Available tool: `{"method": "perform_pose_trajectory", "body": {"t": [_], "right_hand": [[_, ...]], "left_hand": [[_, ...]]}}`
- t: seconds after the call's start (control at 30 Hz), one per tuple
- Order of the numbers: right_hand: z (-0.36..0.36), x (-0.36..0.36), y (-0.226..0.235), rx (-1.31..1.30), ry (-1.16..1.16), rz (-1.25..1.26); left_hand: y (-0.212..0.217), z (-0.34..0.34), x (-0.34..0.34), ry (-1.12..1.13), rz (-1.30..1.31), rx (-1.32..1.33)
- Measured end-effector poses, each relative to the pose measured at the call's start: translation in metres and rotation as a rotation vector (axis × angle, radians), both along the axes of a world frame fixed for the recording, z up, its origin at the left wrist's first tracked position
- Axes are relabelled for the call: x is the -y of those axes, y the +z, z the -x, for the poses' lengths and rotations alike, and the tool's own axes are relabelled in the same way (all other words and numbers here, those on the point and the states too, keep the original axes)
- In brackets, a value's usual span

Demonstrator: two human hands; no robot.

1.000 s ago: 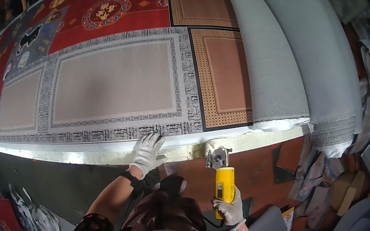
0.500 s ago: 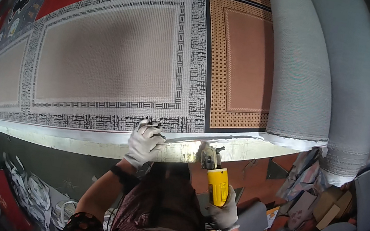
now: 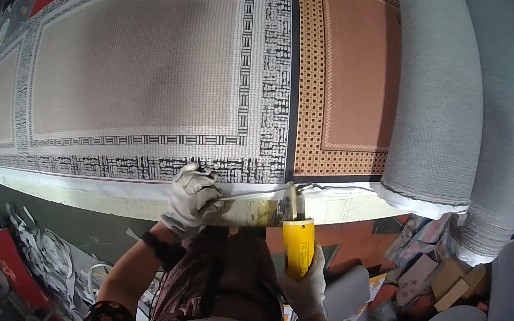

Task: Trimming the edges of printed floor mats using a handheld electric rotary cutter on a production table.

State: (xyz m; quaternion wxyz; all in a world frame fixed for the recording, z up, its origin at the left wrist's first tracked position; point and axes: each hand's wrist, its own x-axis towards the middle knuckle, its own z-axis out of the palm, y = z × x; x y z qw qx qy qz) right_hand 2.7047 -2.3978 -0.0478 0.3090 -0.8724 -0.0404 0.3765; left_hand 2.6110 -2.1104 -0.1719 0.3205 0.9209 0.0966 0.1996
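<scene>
A large patterned carpet sheet [image 3: 144, 69] lies over the table, with beige panels bordered in black and white. My left hand [image 3: 190, 200], in a whitish glove, has its fingers curled over the carpet's near edge. In my gloved right hand [image 3: 307, 286] is a yellow-bodied electric cutter [image 3: 298, 251], gripped from behind. The metal head of the cutter meets the white strip [image 3: 252, 192] along the carpet's edge, just below a dark border line. Where the blade touches is too small to make out.
Two thick grey rolls [image 3: 443, 109] lie on the table at the right, with pale ends over its front edge. Pale offcut strips [image 3: 47, 255] are heaped at the lower left. Cardboard pieces [image 3: 455, 286] and grey scraps cover the lower right.
The cutter's head has come up to the carpet's edge, and its body stands more upright. My left hand stays curled at the edge. The whole view has shifted slightly.
</scene>
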Motion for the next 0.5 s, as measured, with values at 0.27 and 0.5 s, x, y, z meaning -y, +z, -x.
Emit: {"method": "perform_pose_trajectory", "body": {"t": [0.27,0.5], "right_hand": [[-0.001,-0.023,-0.007,0.077,-0.035,-0.075],[-0.01,-0.038,-0.022,0.16,-0.059,-0.09]], "left_hand": [[-0.008,0.007,0.0,0.032,-0.018,0.005],[-0.004,0.002,-0.003,0.009,-0.022,-0.028]]}}
